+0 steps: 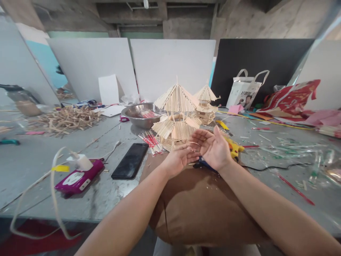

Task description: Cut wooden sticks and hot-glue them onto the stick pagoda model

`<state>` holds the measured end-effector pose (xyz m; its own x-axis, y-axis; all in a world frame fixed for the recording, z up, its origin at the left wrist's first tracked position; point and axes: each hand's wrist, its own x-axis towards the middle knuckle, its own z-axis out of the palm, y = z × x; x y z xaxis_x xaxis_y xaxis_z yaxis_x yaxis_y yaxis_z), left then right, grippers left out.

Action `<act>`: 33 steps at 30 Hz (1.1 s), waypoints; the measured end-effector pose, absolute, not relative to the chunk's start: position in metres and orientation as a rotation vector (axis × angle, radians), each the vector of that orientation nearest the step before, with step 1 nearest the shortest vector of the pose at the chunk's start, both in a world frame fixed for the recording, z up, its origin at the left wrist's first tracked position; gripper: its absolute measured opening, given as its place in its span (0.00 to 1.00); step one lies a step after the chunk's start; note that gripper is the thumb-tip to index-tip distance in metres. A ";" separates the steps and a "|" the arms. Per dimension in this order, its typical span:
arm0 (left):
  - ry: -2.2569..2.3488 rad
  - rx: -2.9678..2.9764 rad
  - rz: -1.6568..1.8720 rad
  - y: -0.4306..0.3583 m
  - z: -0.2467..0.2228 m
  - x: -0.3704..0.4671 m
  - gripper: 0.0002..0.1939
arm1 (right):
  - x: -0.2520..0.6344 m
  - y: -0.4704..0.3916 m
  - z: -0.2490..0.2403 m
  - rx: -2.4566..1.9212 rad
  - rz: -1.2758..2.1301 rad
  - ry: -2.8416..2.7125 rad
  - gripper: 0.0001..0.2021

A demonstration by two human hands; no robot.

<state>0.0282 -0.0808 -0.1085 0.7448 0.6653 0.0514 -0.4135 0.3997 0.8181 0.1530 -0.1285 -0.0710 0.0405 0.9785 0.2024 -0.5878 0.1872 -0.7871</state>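
My left hand (179,160) is held low over a brown surface (202,202), its fingers stretched toward the other hand. Beside it, my right hand (216,149) is turned palm up with fingers spread and thumb raised. The fingertips of both hands meet or overlap; I make out nothing held between them. Just beyond stands a pagoda model (177,99) built of thin wooden sticks, with two roof tiers. A similar stick pagoda (206,94) is partly hidden behind it. A yellow glue gun (234,147) lies by my right hand, partly covered by it.
Left of the hands lie a black phone (130,161), a purple power strip (80,179) with a white plug, and red-and-white wrapped sticks (151,141). Behind are a metal bowl (142,121) and a wooden stick pile (66,121). Clear plastic wrappers (290,151) litter the right.
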 end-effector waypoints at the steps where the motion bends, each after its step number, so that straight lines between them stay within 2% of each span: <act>1: 0.290 0.936 0.650 -0.082 -0.110 0.029 0.04 | 0.148 -0.125 -0.070 -0.568 1.301 -0.860 0.23; 9: 0.460 1.230 0.564 -0.083 -0.112 0.030 0.13 | 0.133 -0.108 -0.074 -0.488 1.234 -0.862 0.23; 13: 0.514 1.376 0.671 -0.082 -0.110 0.030 0.16 | 0.149 -0.113 -0.070 -0.534 1.339 -0.882 0.25; 16: 0.492 1.353 0.734 -0.080 -0.104 0.025 0.15 | 0.173 -0.119 -0.067 -0.639 1.413 -0.910 0.22; 19: 0.468 1.262 0.759 -0.076 -0.099 0.020 0.13 | 0.204 -0.128 -0.068 -0.955 1.366 -0.978 0.16; 21: 0.450 1.207 0.788 -0.075 -0.098 0.019 0.12 | 0.226 -0.134 -0.070 -1.341 1.160 -1.103 0.12; 23: 0.434 1.178 0.796 -0.075 -0.099 0.019 0.12 | 0.243 -0.139 -0.072 -1.710 0.693 -1.265 0.09; 25: 0.424 1.167 0.779 -0.076 -0.100 0.021 0.12 | 0.250 -0.144 -0.074 -1.882 0.209 -1.395 0.07; 27: 0.418 1.160 0.758 -0.078 -0.100 0.023 0.12 | 0.242 -0.147 -0.076 -1.863 0.029 -1.490 0.09; 33: 0.386 1.113 0.743 -0.082 -0.102 0.025 0.11 | 0.176 -0.138 -0.091 -1.356 0.512 -1.702 0.26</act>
<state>0.0251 -0.0815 -0.1020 0.7026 0.7073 0.0781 -0.3426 0.2400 0.9083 0.1759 -0.1383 -0.0911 -0.0223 0.9268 0.3750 0.5666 0.3207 -0.7590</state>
